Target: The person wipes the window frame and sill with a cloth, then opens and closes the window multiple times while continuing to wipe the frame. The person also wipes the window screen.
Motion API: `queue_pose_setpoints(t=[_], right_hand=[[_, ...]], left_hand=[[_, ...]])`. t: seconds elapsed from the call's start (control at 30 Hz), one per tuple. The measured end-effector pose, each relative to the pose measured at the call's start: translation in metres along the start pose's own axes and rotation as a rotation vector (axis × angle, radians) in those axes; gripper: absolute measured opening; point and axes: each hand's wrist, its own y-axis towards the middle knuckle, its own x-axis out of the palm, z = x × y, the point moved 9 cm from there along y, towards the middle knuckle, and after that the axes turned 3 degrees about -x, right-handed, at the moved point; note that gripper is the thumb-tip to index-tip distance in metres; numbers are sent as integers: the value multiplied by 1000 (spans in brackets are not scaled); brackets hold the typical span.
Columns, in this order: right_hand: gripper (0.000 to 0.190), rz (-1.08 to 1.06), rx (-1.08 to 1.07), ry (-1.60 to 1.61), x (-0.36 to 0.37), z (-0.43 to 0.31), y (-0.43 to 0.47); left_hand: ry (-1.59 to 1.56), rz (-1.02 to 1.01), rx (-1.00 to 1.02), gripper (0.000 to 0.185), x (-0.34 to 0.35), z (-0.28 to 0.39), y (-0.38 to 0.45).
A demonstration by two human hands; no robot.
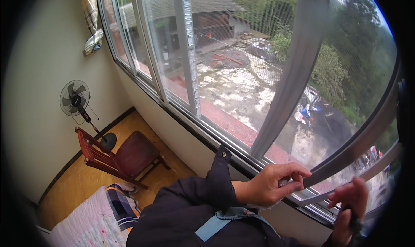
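My left hand [274, 183] is closed around a crumpled greyish material [283, 183], perhaps a rag, most of it hidden by my fingers. It is just above the window sill track [240, 156], close to the foot of a dark metal window frame [343, 161]. My right hand [350, 198] is blurred at the lower right, fingers bent, beside a thin metal frame bar [366, 174]. Whether it touches the bar is unclear, and a dark shape at its palm cannot be made out. A teal strip of fabric [215, 226] lies against my dark jacket [181, 211].
Sliding window panes with a mesh screen [240, 62] face a yard. On the left stand a wooden chair [136, 153] and a pedestal fan [76, 99]. A bed with a floral cover [87, 217] is at the lower left. A tied curtain [92, 20] hangs in the corner.
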Motion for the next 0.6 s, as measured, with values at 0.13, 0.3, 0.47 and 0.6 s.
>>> queue_pose_setpoints(t=[0.13, 0.3, 0.47, 0.6], right_hand=[[72, -153, 151, 197, 148, 44, 17], [49, -360, 186, 113, 257, 137, 26], [50, -300, 524, 340, 261, 165, 42], [51, -270, 667, 414, 253, 175, 40]], left_hand=[[-88, 50, 56, 33, -37, 25, -7], [-58, 82, 146, 42, -89, 21, -12], [305, 264, 354, 47, -201, 53, -37], [837, 1018, 517, 39, -353, 117, -98]])
